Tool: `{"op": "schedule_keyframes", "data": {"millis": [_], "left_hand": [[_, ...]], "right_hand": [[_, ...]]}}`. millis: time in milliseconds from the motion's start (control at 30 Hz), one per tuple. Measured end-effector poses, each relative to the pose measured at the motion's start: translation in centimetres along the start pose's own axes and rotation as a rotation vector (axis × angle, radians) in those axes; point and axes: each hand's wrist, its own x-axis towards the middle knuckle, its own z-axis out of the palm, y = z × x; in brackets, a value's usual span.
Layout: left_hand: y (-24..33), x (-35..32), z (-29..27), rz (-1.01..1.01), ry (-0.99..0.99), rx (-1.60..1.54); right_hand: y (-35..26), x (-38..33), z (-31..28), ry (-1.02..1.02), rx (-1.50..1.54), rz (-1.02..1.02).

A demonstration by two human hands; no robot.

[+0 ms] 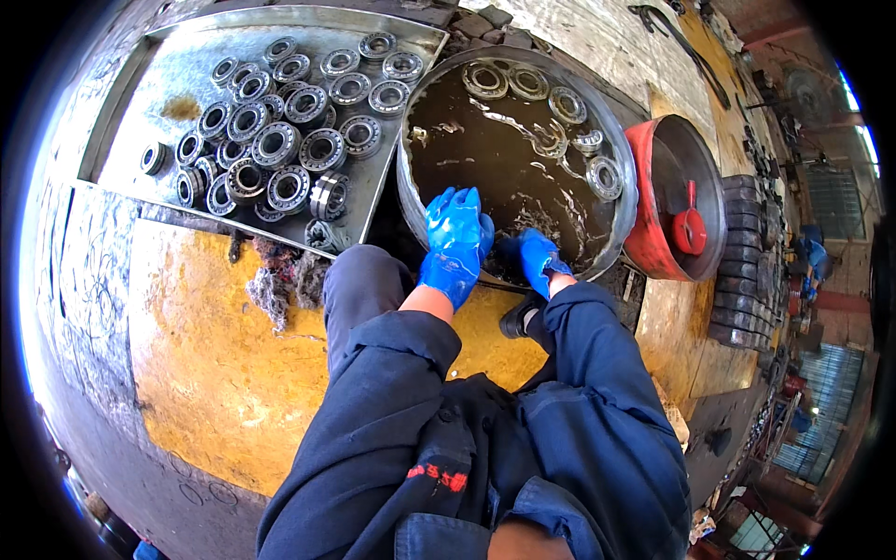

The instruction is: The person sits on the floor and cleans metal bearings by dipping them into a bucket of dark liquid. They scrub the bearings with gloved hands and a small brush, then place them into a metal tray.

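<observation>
Both my hands wear wet blue rubber gloves and are at the near side of a round metal tub (407, 173) of murky brown liquid. My left hand (455, 245) is above the liquid with its fingers together and curled; anything inside is hidden. Lower and to the right, my right hand (537, 259) reaches into the liquid, its fingertips out of sight. Ripples and foam spread out just beyond it. Several bearings lie along the tub's far and right side, among them a ring-shaped bearing (604, 177) and another bearing (485, 80).
On the left, a metal tray (140, 177) carries many roller bearings (274, 145), some stacked. A red drum (644, 201) with a red scoop-like tool (690, 229) inside stands right of the tub. Grey rags (271, 294) hang by the tray's near edge. Dark stacked parts (740, 266) are farther right.
</observation>
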Motion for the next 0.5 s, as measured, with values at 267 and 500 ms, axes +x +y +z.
{"op": "schedule_keyframes", "data": {"millis": [267,500], "left_hand": [[0.5,0.1,0.5,-0.011,-0.037,-0.020],[0.5,0.3,0.2,0.017,0.008,-0.025]], "right_hand": [[-2.3,5.0,2.0,-0.402,-1.074,-0.362],[1.5,2.2,1.4,-0.064,-0.235,-0.163]]}}
